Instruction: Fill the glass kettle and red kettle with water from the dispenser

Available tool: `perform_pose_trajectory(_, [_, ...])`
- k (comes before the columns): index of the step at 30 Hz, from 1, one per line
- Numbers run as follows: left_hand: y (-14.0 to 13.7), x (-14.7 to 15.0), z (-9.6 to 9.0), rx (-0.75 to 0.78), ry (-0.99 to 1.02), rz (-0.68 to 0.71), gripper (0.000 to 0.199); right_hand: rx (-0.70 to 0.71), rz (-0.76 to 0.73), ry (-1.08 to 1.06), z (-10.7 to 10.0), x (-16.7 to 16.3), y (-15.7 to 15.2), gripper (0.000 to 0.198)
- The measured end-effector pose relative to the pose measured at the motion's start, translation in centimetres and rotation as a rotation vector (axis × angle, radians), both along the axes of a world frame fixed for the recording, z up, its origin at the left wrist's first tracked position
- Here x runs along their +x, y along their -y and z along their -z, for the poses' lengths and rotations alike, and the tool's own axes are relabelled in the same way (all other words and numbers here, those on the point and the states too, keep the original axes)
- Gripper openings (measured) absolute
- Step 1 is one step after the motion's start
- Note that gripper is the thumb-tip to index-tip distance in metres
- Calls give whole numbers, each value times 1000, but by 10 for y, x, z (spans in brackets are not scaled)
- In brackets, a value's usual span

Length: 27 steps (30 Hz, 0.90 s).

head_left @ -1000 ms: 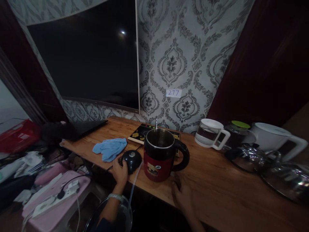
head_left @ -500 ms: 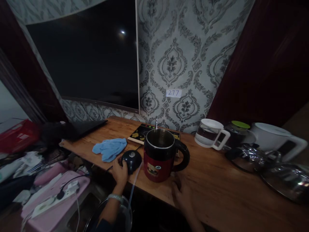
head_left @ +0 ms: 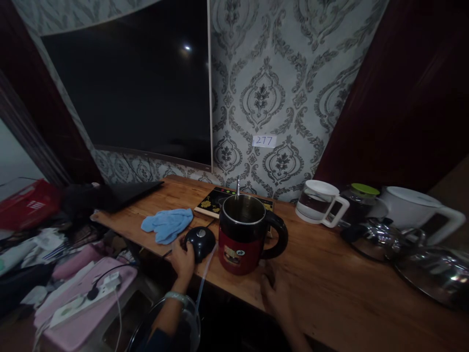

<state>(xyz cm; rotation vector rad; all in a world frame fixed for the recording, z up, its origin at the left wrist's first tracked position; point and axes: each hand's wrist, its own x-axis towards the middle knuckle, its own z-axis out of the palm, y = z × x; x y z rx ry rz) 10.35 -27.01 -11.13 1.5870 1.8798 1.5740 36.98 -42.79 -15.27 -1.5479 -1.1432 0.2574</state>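
My left hand [head_left: 182,261] is closed around the left side of a black dome-shaped device [head_left: 200,242] with a silver button on top. A clear hose [head_left: 205,278] runs from beside the device, over the table edge, toward a round-rimmed container [head_left: 194,327] below. Right of the device stands a red and black kettle [head_left: 240,252], upright and lidless, its handle to the right. A thin metal rod or spout [head_left: 238,187] shows at its back rim. My right hand [head_left: 276,291] lies on the table near the kettle's base, fingers loosely apart, holding nothing; its fingertips are dim.
A blue cloth [head_left: 167,225] lies left of an induction cooker [head_left: 207,203]. Along the right are a white-handled glass pitcher [head_left: 317,203], a green-lidded jar [head_left: 361,198], a white jug [head_left: 417,208] and shiny metal kettles [head_left: 436,274]. A power strip [head_left: 84,303] rests on a pink box.
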Motion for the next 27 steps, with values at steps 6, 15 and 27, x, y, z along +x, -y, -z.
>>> perform_pose_trajectory(6, [0,1,-1,14,2,-9,35,-17,8,12,-1,0,-1,46])
perform_pose_trajectory(15, [-2,0,3,40,-14,-10,36,-14,4,14,0,0,-2,46])
perform_pose_trajectory(27, [-2,0,1,13,-4,1,36,18,0,3,-1,-1,-2,47])
